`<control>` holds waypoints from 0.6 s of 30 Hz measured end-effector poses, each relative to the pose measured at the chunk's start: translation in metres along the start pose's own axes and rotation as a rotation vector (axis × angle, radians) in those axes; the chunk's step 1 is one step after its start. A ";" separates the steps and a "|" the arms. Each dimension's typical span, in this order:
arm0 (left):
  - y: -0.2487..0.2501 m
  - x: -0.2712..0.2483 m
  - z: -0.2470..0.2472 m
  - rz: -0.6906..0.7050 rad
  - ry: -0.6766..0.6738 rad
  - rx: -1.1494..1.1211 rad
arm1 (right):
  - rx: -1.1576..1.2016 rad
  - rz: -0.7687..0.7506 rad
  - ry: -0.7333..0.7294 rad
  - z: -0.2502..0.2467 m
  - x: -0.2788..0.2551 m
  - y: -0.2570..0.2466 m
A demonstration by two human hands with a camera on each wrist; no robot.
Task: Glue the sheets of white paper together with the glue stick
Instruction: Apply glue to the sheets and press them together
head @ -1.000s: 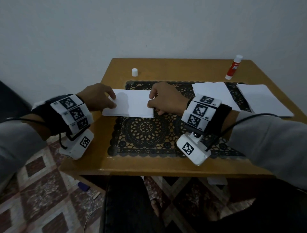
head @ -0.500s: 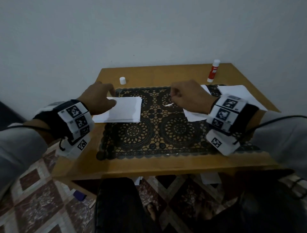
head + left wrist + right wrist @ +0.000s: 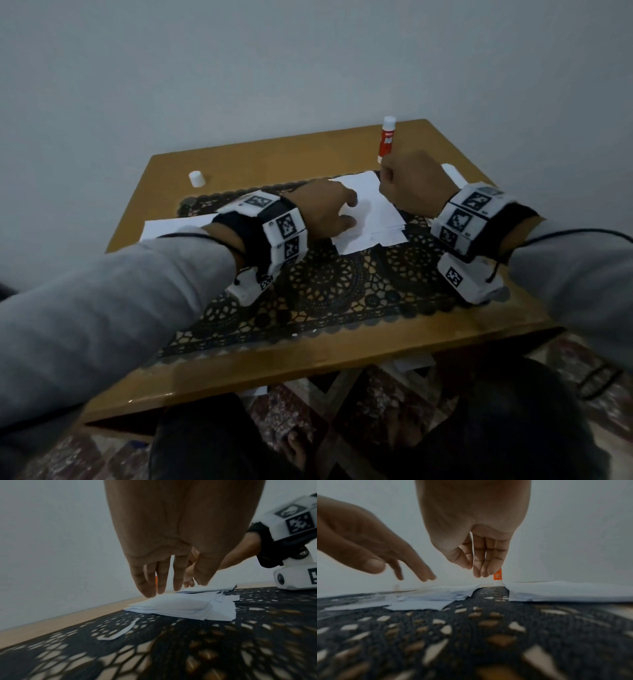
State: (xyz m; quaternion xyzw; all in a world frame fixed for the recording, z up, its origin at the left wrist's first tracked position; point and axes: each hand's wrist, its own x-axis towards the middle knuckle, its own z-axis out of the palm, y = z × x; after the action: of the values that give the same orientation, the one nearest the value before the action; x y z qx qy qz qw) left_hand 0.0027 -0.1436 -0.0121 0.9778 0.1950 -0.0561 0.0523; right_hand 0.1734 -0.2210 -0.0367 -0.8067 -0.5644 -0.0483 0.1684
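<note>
A stack of white paper sheets (image 3: 373, 222) lies on the black lace mat (image 3: 325, 294). My left hand (image 3: 349, 212) reaches over the stack's left part with straight fingers (image 3: 161, 582); whether they touch the stack (image 3: 180, 605) I cannot tell. My right hand (image 3: 407, 185) hovers at the stack's far right corner, its fingers (image 3: 485, 563) hanging down with the thumb beside them and nothing visible between them. The red and white glue stick (image 3: 387, 140) stands upright just beyond it, also visible in the right wrist view (image 3: 498, 574). Its white cap (image 3: 196, 179) sits far left.
More white paper (image 3: 171, 226) lies at the left of the mat under my left forearm, and another sheet (image 3: 454, 173) shows behind my right hand. A thin paper strip (image 3: 120, 632) lies on the mat. The wooden table (image 3: 308, 356) backs onto a wall.
My left hand left the paper at the left and moved right onto the middle stack. My right hand moved farther back toward the glue stick. The head view swung left.
</note>
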 end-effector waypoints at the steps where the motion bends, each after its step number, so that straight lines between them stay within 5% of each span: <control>1: 0.005 0.008 0.003 0.002 -0.041 0.021 | 0.016 0.013 0.003 0.001 0.000 -0.001; 4: 0.011 0.021 0.008 0.014 -0.107 0.078 | 0.066 0.036 -0.007 0.005 0.002 -0.003; 18: 0.011 0.015 0.003 0.114 -0.005 0.036 | 0.102 0.151 0.036 0.011 0.010 0.007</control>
State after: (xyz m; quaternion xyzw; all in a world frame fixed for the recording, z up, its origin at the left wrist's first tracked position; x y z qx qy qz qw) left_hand 0.0207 -0.1484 -0.0158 0.9880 0.1377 -0.0591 0.0382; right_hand 0.1821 -0.2105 -0.0459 -0.8363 -0.5007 -0.0213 0.2223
